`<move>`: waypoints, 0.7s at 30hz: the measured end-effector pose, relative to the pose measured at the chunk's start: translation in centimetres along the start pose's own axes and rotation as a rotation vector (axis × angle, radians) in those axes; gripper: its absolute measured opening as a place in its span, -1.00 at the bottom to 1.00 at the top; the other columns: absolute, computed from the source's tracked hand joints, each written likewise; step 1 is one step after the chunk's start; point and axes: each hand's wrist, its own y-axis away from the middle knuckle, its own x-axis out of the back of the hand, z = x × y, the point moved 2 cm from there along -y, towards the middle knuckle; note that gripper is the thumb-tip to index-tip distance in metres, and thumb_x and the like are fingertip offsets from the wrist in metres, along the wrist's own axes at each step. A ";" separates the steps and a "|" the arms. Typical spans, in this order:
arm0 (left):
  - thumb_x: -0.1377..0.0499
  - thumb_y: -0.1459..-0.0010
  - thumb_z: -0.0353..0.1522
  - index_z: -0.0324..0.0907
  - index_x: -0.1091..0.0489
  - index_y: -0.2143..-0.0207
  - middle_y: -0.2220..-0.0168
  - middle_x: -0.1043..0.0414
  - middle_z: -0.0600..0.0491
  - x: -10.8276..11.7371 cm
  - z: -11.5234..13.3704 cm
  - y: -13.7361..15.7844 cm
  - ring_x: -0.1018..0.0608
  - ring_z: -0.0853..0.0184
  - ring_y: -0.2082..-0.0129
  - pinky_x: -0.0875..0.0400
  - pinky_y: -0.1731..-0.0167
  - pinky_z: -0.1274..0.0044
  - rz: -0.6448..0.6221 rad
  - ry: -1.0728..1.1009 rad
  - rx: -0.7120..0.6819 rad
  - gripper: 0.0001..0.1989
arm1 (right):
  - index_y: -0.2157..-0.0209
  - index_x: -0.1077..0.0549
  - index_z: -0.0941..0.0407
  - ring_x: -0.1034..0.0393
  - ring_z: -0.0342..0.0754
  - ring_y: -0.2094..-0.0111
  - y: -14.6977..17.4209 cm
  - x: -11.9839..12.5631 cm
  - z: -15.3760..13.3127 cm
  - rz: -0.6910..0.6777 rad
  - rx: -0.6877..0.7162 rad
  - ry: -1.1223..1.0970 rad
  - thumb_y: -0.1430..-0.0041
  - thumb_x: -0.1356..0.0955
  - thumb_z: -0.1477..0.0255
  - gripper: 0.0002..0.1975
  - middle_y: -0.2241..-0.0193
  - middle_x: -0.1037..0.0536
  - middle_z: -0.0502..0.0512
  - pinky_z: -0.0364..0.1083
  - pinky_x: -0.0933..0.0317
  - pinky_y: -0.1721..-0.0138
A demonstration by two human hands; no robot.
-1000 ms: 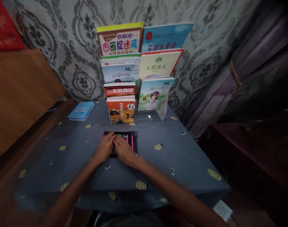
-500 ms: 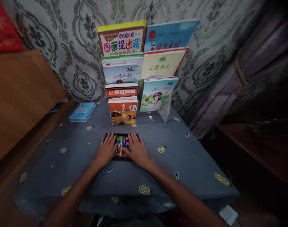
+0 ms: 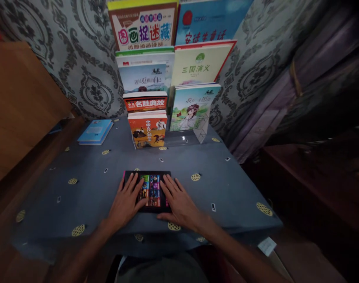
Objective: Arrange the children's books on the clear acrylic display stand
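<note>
A flat, black, book-like item with a grid of small coloured pictures at its middle lies on the table; whether it is a book I cannot tell. A thin pink strip shows at its left edge. My left hand rests palm down on its left part, fingers spread. Over its right part lies my right hand, fingers stretched out and thumb pointing left along the near edge. Both hands cover the sides of the item, and the pictures show between them.
Behind the item, a clear stand holds several upright books, among them an orange book and a green-blue book. A blue book lies at the back left of the cloth-covered table. A purple curtain hangs at right.
The black item is nearer the table's front edge, farther from the stand. My right thumb has moved off the pictures to the near edge. The view has shifted, so the books look larger and higher.
</note>
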 end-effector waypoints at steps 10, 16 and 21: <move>-0.05 -0.04 0.29 -0.04 0.16 -0.44 -0.45 0.10 -0.19 0.9 1.0 1.8 0.03 -0.07 -0.44 0.09 -0.32 -0.07 -0.149 0.047 -0.173 0.07 | -0.36 -0.15 0.21 0.02 0.30 -0.40 3.0 -0.8 -0.7 0.101 0.102 0.014 -0.09 -0.50 0.14 -0.08 -0.35 -0.15 0.48 0.30 -0.10 -0.30; -0.06 -0.18 0.17 -0.03 0.10 -0.43 -0.43 -0.02 -0.11 1.1 1.8 2.2 -0.03 -0.01 -0.43 -0.05 -0.32 0.05 -0.137 0.041 -0.203 -0.09 | -0.32 -0.25 0.16 -0.13 0.31 -0.34 3.5 -0.6 -0.7 0.083 0.100 -0.042 -0.10 -0.50 0.16 -0.17 -0.30 -0.28 0.41 0.30 -0.19 -0.26; -0.07 -0.19 0.16 -0.06 0.02 -0.41 -0.41 -0.08 -0.10 1.2 2.1 2.5 -0.07 -0.01 -0.42 -0.08 -0.32 0.11 -0.130 0.034 -0.205 -0.11 | -0.32 -0.25 0.19 -0.13 0.34 -0.34 2.8 -0.1 -1.0 0.043 0.100 -0.047 -0.16 -0.45 0.12 -0.21 -0.30 -0.27 0.45 0.39 -0.09 -0.29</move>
